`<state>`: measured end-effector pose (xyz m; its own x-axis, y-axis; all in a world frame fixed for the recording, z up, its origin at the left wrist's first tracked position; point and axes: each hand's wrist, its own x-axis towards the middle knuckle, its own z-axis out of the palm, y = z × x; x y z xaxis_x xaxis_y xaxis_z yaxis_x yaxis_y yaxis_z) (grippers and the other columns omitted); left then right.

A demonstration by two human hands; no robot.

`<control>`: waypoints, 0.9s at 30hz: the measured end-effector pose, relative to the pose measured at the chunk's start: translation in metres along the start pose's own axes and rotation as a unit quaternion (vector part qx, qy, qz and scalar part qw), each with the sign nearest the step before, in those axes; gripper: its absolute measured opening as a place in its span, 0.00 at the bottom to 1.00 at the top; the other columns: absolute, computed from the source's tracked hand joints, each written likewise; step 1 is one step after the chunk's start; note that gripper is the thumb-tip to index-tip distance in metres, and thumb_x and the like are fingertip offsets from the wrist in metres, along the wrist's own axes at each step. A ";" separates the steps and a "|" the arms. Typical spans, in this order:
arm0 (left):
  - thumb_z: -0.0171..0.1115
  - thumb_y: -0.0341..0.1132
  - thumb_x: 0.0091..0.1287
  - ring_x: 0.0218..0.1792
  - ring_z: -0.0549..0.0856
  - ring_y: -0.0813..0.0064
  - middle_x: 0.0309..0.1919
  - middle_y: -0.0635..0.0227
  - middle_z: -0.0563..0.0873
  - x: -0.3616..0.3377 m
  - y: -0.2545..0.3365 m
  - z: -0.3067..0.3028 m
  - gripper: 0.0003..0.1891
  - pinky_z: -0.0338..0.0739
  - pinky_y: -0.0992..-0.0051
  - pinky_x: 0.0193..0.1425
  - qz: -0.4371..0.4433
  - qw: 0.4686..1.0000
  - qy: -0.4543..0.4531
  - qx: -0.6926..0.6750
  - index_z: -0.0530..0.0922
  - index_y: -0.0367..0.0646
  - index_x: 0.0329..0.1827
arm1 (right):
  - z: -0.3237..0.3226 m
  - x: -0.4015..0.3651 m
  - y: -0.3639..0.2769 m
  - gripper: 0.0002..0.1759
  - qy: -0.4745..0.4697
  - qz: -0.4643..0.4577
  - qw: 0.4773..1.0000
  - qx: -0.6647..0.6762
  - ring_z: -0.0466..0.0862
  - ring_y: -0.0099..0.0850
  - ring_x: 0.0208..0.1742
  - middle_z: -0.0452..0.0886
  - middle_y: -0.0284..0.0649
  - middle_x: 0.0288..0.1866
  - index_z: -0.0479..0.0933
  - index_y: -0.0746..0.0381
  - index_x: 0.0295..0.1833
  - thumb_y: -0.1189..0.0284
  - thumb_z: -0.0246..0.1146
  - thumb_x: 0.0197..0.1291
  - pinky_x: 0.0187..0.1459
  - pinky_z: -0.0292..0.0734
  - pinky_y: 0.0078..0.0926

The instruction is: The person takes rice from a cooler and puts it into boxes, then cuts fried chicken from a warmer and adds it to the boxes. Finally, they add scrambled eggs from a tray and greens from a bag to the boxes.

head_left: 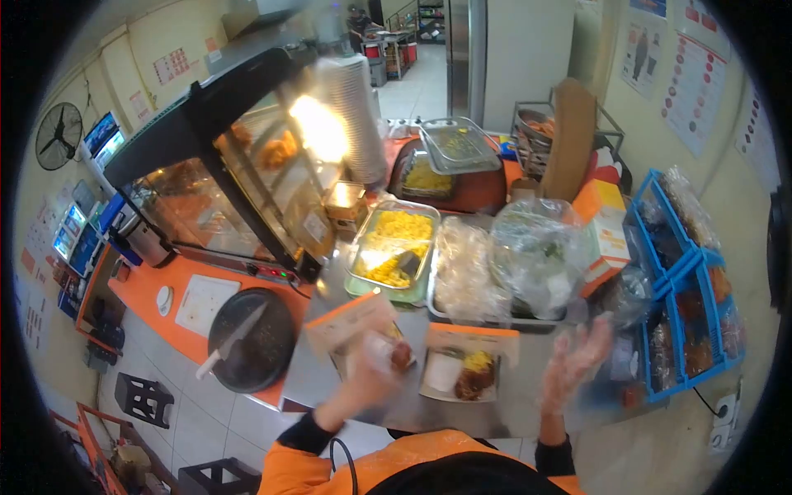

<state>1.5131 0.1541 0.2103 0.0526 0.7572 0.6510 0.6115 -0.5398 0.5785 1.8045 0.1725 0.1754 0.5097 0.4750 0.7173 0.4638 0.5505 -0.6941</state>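
Observation:
My left hand (pixel 369 381) is smeared by motion over the left takeaway box (pixel 351 322), beside a whitish portion and a brown piece of food (pixel 402 356). Whether its fingers grip anything cannot be made out. To its right, a second takeaway box (pixel 462 396) lies with its lid up, holding white rice (pixel 445 371), yellow shredded food (pixel 478 361) and brown food (pixel 473 383). My right hand (pixel 576 359), in a clear plastic glove, is raised with fingers spread and nothing in it, right of that box.
Behind the boxes stand a tray of yellow food (pixel 394 219), a tray of wrapped white portions (pixel 466 264) and a bag of greens (pixel 536 252). A lit display warmer (pixel 198 107) rises at left. A knife (pixel 235 338) lies on a round black board (pixel 260 363). Blue baskets (pixel 685 272) stand right.

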 end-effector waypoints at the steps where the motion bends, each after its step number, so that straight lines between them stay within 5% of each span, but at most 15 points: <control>1: 0.69 0.33 0.52 0.48 0.77 0.57 0.46 0.56 0.77 -0.016 0.040 0.044 0.29 0.69 0.65 0.56 0.001 0.991 -0.118 -0.057 0.70 0.39 0.58 | -0.011 0.007 0.016 0.24 -0.005 -0.023 0.998 -0.057 0.61 0.41 0.69 0.55 0.46 0.70 0.60 0.54 0.66 0.74 0.54 0.66 0.66 0.60 0.41; 3: 0.75 0.33 0.47 0.50 0.78 0.55 0.50 0.53 0.76 -0.038 0.082 0.128 0.41 0.74 0.64 0.52 -0.015 0.952 -0.218 -0.214 0.64 0.41 0.65 | -0.036 0.013 0.056 0.30 -0.018 -0.069 0.983 -0.170 0.53 0.43 0.73 0.47 0.45 0.74 0.52 0.51 0.72 0.68 0.53 0.67 0.68 0.55 0.44; 4: 0.74 0.32 0.47 0.49 0.79 0.56 0.50 0.53 0.76 -0.044 0.097 0.164 0.41 0.74 0.65 0.52 -0.039 0.953 -0.195 -0.230 0.64 0.42 0.65 | -0.044 0.021 0.053 0.31 0.048 0.056 0.997 -0.023 0.52 0.44 0.74 0.48 0.45 0.74 0.51 0.51 0.72 0.65 0.53 0.66 0.69 0.53 0.45; 6: 0.74 0.31 0.47 0.49 0.79 0.57 0.50 0.53 0.76 -0.048 0.119 0.215 0.40 0.74 0.67 0.52 -0.061 0.954 -0.155 -0.248 0.64 0.42 0.65 | -0.051 0.032 0.032 0.34 0.177 0.292 0.900 0.271 0.50 0.45 0.74 0.48 0.44 0.74 0.48 0.50 0.73 0.59 0.54 0.66 0.70 0.49 0.47; 11: 0.71 0.31 0.47 0.42 0.80 0.57 0.43 0.57 0.79 -0.043 0.153 0.279 0.34 0.75 0.67 0.45 -0.009 0.955 -0.143 -0.259 0.70 0.42 0.60 | -0.113 0.048 0.046 0.37 0.179 0.245 0.934 0.192 0.51 0.42 0.75 0.51 0.40 0.74 0.45 0.52 0.74 0.56 0.54 0.65 0.70 0.48 0.46; 14: 0.67 0.33 0.49 0.33 0.82 0.63 0.32 0.64 0.81 -0.054 0.155 0.322 0.23 0.76 0.67 0.36 0.075 0.963 -0.132 -0.222 0.75 0.44 0.51 | -0.124 0.012 0.042 0.33 0.124 0.264 0.943 0.161 0.54 0.39 0.74 0.55 0.43 0.73 0.49 0.57 0.73 0.61 0.52 0.67 0.70 0.51 0.37; 15: 0.65 0.33 0.50 0.30 0.82 0.65 0.28 0.67 0.81 -0.055 0.149 0.339 0.20 0.76 0.68 0.33 0.114 0.965 -0.124 -0.199 0.77 0.45 0.48 | -0.137 -0.031 0.081 0.30 0.050 0.263 0.963 0.014 0.58 0.37 0.72 0.58 0.44 0.71 0.52 0.61 0.72 0.64 0.50 0.68 0.69 0.54 0.34; 18: 0.60 0.34 0.53 0.25 0.82 0.67 0.24 0.69 0.80 -0.057 0.126 0.378 0.13 0.76 0.69 0.29 0.212 0.958 -0.183 -0.063 0.76 0.47 0.42 | -0.182 -0.100 0.167 0.28 -0.034 0.347 0.936 -0.036 0.62 0.36 0.69 0.63 0.47 0.67 0.54 0.66 0.70 0.69 0.50 0.69 0.68 0.55 0.31; 22: 0.59 0.35 0.54 0.25 0.83 0.70 0.25 0.71 0.82 -0.053 0.136 0.409 0.10 0.76 0.69 0.26 0.159 0.969 -0.191 0.007 0.75 0.49 0.40 | -0.204 -0.103 0.194 0.28 -0.091 0.461 0.879 0.077 0.63 0.38 0.67 0.64 0.51 0.65 0.53 0.69 0.70 0.71 0.50 0.68 0.68 0.52 0.32; 25: 0.60 0.34 0.55 0.28 0.83 0.62 0.27 0.67 0.82 -0.024 0.112 0.436 0.10 0.76 0.66 0.29 -0.013 0.986 -0.153 0.069 0.73 0.46 0.39 | -0.186 -0.069 0.124 0.25 -0.264 0.281 0.918 -0.089 0.64 0.40 0.67 0.64 0.52 0.66 0.55 0.70 0.69 0.72 0.47 0.70 0.67 0.55 0.33; 27: 0.65 0.33 0.50 0.32 0.83 0.58 0.32 0.63 0.82 0.018 0.089 0.418 0.18 0.77 0.63 0.31 -0.078 0.980 -0.152 0.104 0.71 0.43 0.43 | -0.173 -0.083 0.100 0.27 -0.394 0.344 0.852 -0.012 0.67 0.38 0.65 0.66 0.51 0.65 0.55 0.70 0.69 0.69 0.49 0.69 0.64 0.59 0.34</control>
<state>1.8982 0.2738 0.0678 0.1589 0.9161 0.3680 0.7766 -0.3462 0.5264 1.9338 0.0693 0.0360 0.0264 0.9985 -0.0476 0.2711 -0.0530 -0.9611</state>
